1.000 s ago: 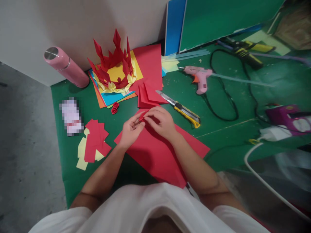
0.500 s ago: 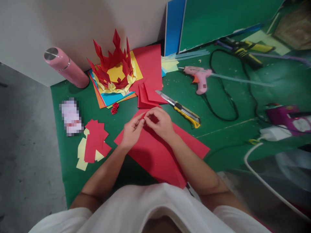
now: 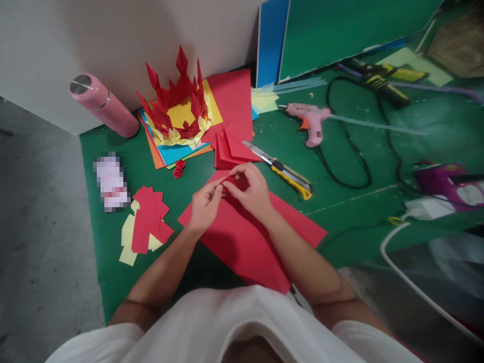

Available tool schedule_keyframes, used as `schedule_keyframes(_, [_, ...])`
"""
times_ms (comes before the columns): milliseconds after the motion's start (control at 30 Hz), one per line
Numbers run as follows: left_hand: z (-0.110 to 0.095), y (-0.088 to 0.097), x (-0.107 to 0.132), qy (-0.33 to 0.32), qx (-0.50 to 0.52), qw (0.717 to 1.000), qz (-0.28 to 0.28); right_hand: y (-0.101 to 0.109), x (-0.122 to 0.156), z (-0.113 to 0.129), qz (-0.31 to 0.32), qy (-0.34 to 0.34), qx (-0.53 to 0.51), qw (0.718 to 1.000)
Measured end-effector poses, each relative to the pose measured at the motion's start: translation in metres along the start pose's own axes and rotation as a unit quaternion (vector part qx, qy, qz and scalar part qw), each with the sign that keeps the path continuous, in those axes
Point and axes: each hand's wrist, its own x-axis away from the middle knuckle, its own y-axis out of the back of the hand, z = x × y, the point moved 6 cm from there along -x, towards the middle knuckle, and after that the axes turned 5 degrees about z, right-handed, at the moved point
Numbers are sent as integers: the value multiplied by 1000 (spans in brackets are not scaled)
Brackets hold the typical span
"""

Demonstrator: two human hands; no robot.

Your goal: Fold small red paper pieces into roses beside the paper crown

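Between the fingertips of both hands is a small piece of red paper (image 3: 228, 180), mostly hidden by the fingers. My left hand (image 3: 206, 202) pinches it from the left, and my right hand (image 3: 250, 190) grips it from the right with thumb and bent fingers. Both hands are above a large red paper sheet (image 3: 245, 242). Just beyond them lie folded red papers (image 3: 231, 151). Two small red paper roses (image 3: 179, 169) rest to the left. Farther back, a red and yellow paper crown (image 3: 179, 113) stands on stacked coloured sheets (image 3: 234, 96).
Right of my hands lies a yellow utility knife (image 3: 282, 171). Beyond it are a pink glue gun (image 3: 310, 118) and its looping black cord. At left are red and yellow paper cutouts (image 3: 145, 224), a blurred phone-shaped object (image 3: 111, 181) and a pink bottle (image 3: 106, 108). Pliers (image 3: 383, 83) lie far right.
My right hand's fingers have lifted slightly and opened a little away from the left, showing more of the red paper piece. My left hand stays nearly in place.
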Motion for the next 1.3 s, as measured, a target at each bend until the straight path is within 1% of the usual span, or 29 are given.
schedule_keyframes(100, [0, 0, -1, 11, 17, 1000, -10, 1, -2, 1, 2, 10, -12, 1000])
schedule_keyframes(233, [-1, 1, -2, 30, 44, 999, 3, -3, -1, -2, 37, -16, -75, 996])
schedule_keyframes(400, [-2, 1, -4, 67, 66, 995, 26, -4, 2, 0, 36, -38, -123, 991])
schedule_keyframes(467, [-2, 1, -5, 74, 85, 993, 23, -5, 2, 1, 34, -36, -126, 991])
schedule_keyframes(533, [-1, 2, -5, 77, 106, 991, 8, -3, 1, 2, 18, -17, -106, 994])
schedule_keyframes(567, [0, 2, -5, 77, 115, 990, -3, 0, 1, 3, 1, -1, -91, 996])
schedule_keyframes(667, [1, 5, -4, 69, 136, 988, -37, 9, 3, 12, -55, 88, 25, 994])
schedule_keyframes(700, [0, 6, -4, 65, 140, 987, -44, 9, 4, 14, -54, 108, 57, 991])
schedule_keyframes(767, [0, 6, -5, 58, 142, 987, -50, 6, 6, 19, -19, 159, 93, 983])
schedule_keyframes(833, [0, 6, -5, 53, 142, 987, -48, 2, 6, 20, 17, 180, 110, 977])
schedule_keyframes(967, [2, 5, -6, 53, 144, 988, -32, -3, 6, 18, 44, 184, 125, 974])
schedule_keyframes(1133, [4, 4, -6, 60, 125, 990, -13, -6, 8, 20, 57, 218, 144, 964])
schedule_keyframes(1200, [3, 3, -6, 62, 118, 991, -8, -7, 8, 19, 70, 213, 129, 966])
schedule_keyframes(1300, [1, 4, -5, 52, 109, 993, -9, -8, 6, 16, 84, 187, 96, 974])
